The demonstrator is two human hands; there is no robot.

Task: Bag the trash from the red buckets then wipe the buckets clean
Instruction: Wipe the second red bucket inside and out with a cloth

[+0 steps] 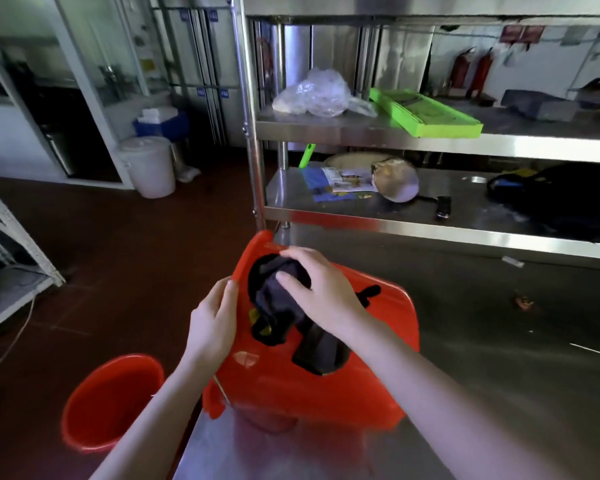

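Steel shelving (pixel 430 143) stands over a dark red floor (pixel 118 254), glass partitions (pixel 94 57) behind.

The red bucket (pixel 326 386) at the left hand (pixel 213 323) is smooth, shiny plastic. The dark cloth (pixel 278 299) under the right hand (pixel 321 289) looks soft and dull. The table (pixel 499 341) beneath is shiny metal.

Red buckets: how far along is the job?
Done, apparently: the floor bucket shows no trash. In hand: the left hand grips the table bucket while the right hand holds a dark cloth against it. Left: finishing this wipe; the floor bucket's wiping is unclear.
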